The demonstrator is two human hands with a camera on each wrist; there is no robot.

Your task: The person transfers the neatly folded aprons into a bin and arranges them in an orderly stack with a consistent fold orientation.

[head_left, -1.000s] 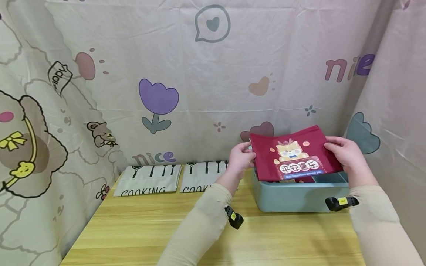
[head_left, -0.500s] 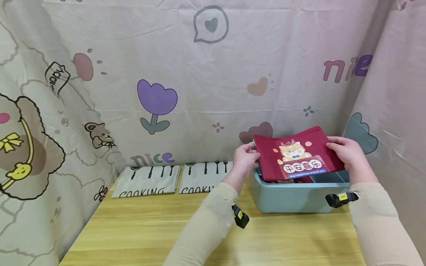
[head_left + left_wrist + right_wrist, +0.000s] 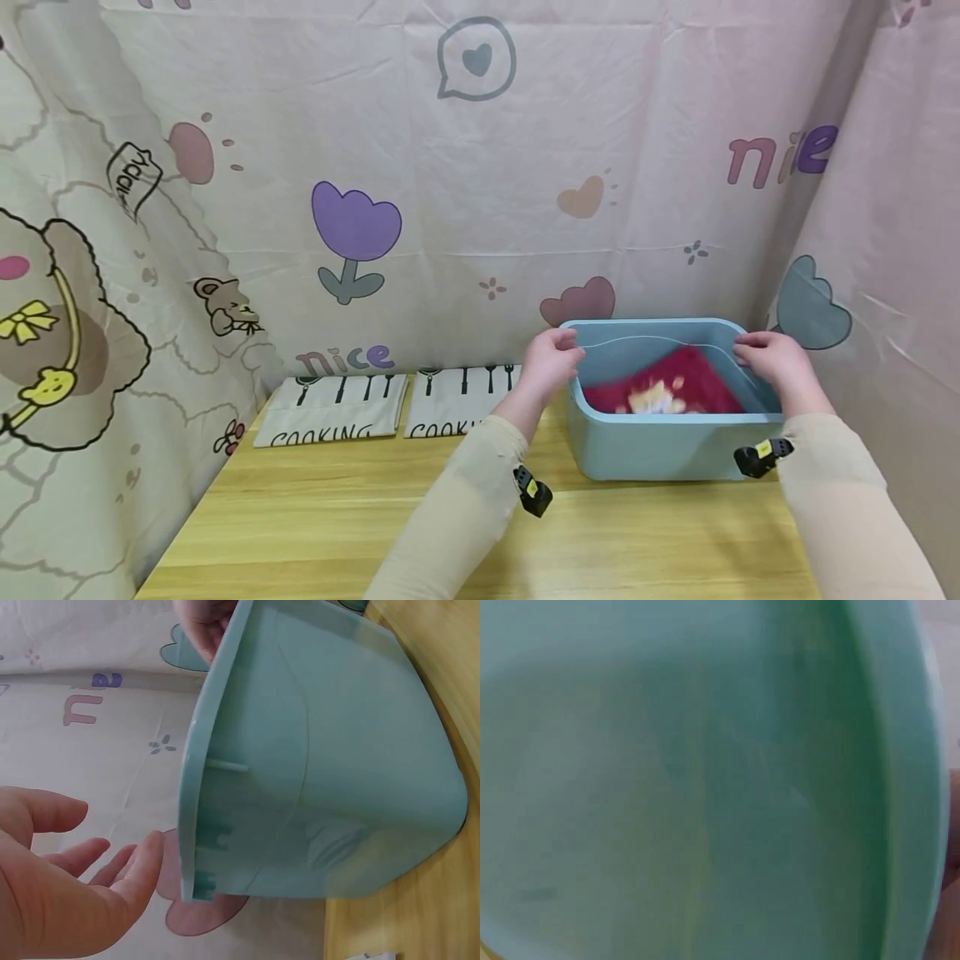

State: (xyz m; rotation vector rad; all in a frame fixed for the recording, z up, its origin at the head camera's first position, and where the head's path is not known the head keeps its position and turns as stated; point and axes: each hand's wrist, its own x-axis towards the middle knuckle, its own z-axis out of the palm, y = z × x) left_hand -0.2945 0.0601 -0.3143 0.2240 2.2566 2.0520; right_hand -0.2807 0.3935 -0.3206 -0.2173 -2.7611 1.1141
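Note:
A folded dark red cloth (image 3: 678,379) with a cartoon animal print is inside the light blue plastic bin (image 3: 675,450). It looks blurred, and the bin's front wall hides its lower part. My left hand (image 3: 551,362) is at the bin's left rim, holding nothing; the left wrist view has its fingers (image 3: 142,874) loosely bent and apart from the rim. At the opposite rim is my right hand (image 3: 776,358), also with no cloth in it. The bin wall (image 3: 705,787) covers most of the right wrist view, with only a sliver of that hand showing beyond the rim.
Two folded white cloths, a left one (image 3: 330,410) and a right one (image 3: 453,400), lie side by side at the back of the wooden table (image 3: 360,517), printed with utensils and lettering. A patterned curtain (image 3: 480,208) hangs behind and on both sides.
Both hands held the red cloth by its sides above the bin; they have let go and it has dropped down into the bin. The hands stay near the rims.

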